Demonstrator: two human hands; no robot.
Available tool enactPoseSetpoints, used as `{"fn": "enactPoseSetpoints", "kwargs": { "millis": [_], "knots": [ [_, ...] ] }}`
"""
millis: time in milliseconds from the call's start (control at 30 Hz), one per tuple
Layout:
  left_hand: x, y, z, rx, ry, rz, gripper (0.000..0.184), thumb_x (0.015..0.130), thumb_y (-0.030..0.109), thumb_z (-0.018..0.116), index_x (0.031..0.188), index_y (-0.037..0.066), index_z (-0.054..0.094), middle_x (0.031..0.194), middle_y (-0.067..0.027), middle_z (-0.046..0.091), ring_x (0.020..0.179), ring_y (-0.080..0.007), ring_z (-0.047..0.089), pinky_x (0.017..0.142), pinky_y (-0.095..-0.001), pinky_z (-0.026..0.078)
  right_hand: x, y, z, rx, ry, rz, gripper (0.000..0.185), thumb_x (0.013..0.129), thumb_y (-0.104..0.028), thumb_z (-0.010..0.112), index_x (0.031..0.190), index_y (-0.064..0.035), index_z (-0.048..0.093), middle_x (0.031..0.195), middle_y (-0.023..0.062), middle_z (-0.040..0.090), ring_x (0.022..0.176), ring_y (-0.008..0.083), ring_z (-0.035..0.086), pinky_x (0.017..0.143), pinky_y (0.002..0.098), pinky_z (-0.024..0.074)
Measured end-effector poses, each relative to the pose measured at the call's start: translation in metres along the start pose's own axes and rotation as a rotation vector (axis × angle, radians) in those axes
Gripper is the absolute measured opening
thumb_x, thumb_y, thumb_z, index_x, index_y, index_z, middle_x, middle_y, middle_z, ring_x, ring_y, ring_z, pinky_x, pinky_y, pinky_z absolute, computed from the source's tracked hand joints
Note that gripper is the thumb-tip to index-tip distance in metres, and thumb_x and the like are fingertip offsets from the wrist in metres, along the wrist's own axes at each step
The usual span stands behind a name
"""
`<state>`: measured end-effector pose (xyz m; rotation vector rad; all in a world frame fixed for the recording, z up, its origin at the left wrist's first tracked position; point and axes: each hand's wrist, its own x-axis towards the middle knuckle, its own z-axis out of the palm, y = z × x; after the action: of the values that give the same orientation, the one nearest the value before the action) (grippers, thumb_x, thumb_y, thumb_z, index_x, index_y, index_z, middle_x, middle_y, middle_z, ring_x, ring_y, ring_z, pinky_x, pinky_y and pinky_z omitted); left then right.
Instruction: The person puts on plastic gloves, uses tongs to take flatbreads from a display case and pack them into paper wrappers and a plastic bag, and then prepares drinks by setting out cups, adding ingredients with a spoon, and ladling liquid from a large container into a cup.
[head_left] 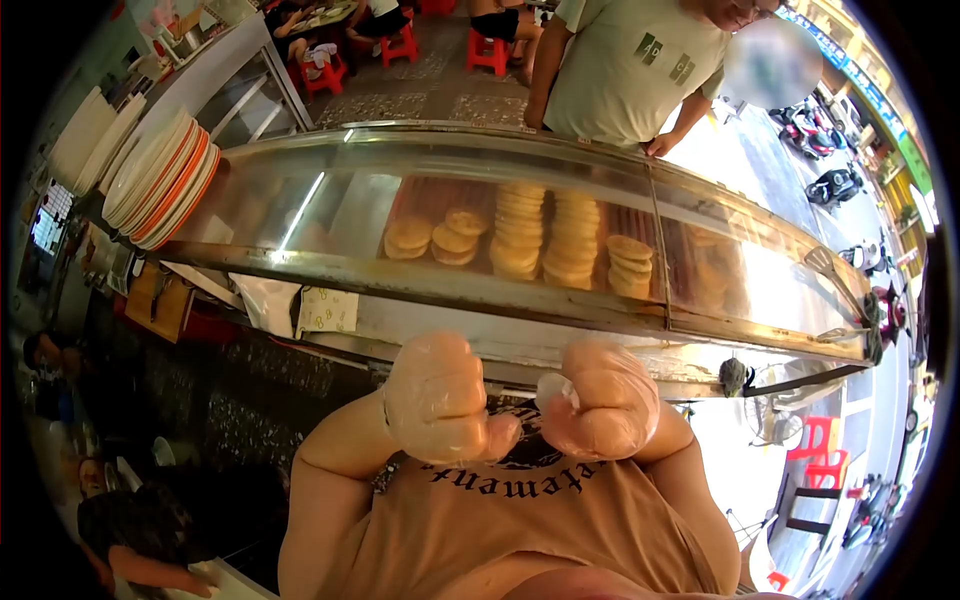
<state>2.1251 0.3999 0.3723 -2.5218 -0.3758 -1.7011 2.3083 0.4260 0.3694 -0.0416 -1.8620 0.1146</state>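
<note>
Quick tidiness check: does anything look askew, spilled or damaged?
I see no spill or damage. The plate stack at the picture's left looks tilted, perhaps only from lens distortion. The pastry stacks merely differ in height.

Open-fronted food shop; glass case (355, 215) of stacked flat cakes (516, 232); red stools (487, 52); scooters outside (835, 186)

left of left hand (435, 398), beyond: stacked round white-and-orange plates (168, 185) | right of right hand (602, 400): red plastic stools (812, 438) | farther out: dark scooters (834, 187)
</note>
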Motion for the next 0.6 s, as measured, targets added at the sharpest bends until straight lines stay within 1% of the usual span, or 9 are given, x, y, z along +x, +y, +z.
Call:
{"fn": "enactPoseSetpoints", "kwargs": {
  "millis": [67,133,200,267,333,467,533,567,600],
  "knots": [
    [0.004,-0.003,-0.009,0.004,-0.028,0.041,0.042,0.063,0.0,0.068,0.058,0.012,0.028,0.056,0.0017,0.025,0.043,-0.0136,0.027,0.04,-0.0274,0.019,0.007,0.003,-0.003,0.008,-0.027,0.009,0.035,0.058,0.014,0.068,0.063,-0.0096,0.043,0.068,0.0041,0.045,0.046,0.0188,0.044,0.038,0.0302,0.0295],
    [0.002,-0.004,-0.024,0.022,-0.026,-0.118,0.041,0.062,-0.001,0.067,0.059,0.012,0.028,0.055,0.002,0.025,0.043,-0.0133,0.027,0.04,-0.0273,0.02,0.009,0.006,-0.002,-0.037,0.014,0.058,0.036,0.058,0.014,0.069,0.06,-0.0099,0.043,0.065,0.0032,0.044,0.044,0.0188,0.043,0.037,0.0301,0.0294],
    [-0.001,-0.017,-0.03,0.128,-0.02,-0.115,0.039,0.063,0.002,0.07,0.059,0.012,0.033,0.056,0.0016,0.029,0.044,-0.0131,0.031,0.041,-0.0279,0.024,0.012,0.009,0.001,-0.096,-0.008,0.062,0.036,0.057,0.015,0.068,0.061,-0.0104,0.042,0.062,0.0027,0.043,0.044,0.0189,0.043,0.037,0.03,0.0297],
    [0.008,-0.036,-0.015,0.114,-0.053,-0.05,0.034,0.066,0.007,0.071,0.058,0.013,0.038,0.059,0.0012,0.034,0.047,-0.0126,0.036,0.043,-0.0277,0.029,0.017,0.017,0.009,-0.231,-0.125,0.17,0.035,0.059,0.012,0.068,0.061,-0.0107,0.041,0.059,0.0024,0.041,0.044,0.0194,0.042,0.038,0.0306,0.0305],
    [0.012,-0.048,0.0,0.097,-0.025,-0.079,0.04,0.066,0.007,0.07,0.053,0.013,0.033,0.055,0.0008,0.027,0.042,-0.0141,0.029,0.04,-0.0279,0.022,0.01,0.017,0.014,-0.201,-0.155,0.176,0.033,0.063,0.008,0.067,0.061,-0.0104,0.04,0.056,0.0022,0.04,0.043,0.0195,0.041,0.038,0.0311,0.0292],
    [0.01,-0.047,0.0,0.105,-0.038,-0.161,0.041,0.067,0.008,0.072,0.052,0.013,0.033,0.055,0.0003,0.027,0.042,-0.0149,0.031,0.039,-0.0284,0.022,0.006,0.016,0.014,-0.31,-0.156,0.251,0.036,0.066,0.006,0.066,0.06,-0.0102,0.034,0.056,0.0036,0.039,0.043,0.0187,0.039,0.039,0.0308,0.0262],
    [0.01,-0.05,-0.004,0.053,-0.07,-0.147,0.036,0.069,0.009,0.071,0.054,0.013,0.039,0.054,0.0004,0.03,0.043,-0.0142,0.033,0.039,-0.0283,0.023,0.008,0.016,0.014,-0.319,-0.179,0.274,0.038,0.063,0.005,0.066,0.061,-0.0102,0.032,0.055,0.0039,0.039,0.043,0.0187,0.038,0.039,0.0308,0.0259],
    [0.009,-0.051,-0.004,0.054,-0.068,-0.143,0.036,0.069,0.009,0.071,0.054,0.013,0.039,0.054,0.0004,0.03,0.043,-0.0142,0.033,0.039,-0.0283,0.023,0.008,0.014,0.011,-0.333,-0.199,0.283,0.039,0.063,0.002,0.071,0.061,-0.0103,0.034,0.055,0.004,0.039,0.042,0.0185,0.039,0.038,0.0309,0.0262],
    [0.008,-0.051,-0.004,0.028,-0.042,-0.162,0.027,0.071,0.011,0.072,0.061,0.012,0.046,0.057,-0.0001,0.038,0.045,-0.0141,0.038,0.04,-0.0279,0.027,0.007,0.015,0.014,-0.336,-0.199,0.277,0.039,0.063,0.002,0.071,0.061,-0.0103,0.034,0.055,0.004,0.039,0.042,0.0185,0.039,0.038,0.0309,0.0262]
  ]
}}
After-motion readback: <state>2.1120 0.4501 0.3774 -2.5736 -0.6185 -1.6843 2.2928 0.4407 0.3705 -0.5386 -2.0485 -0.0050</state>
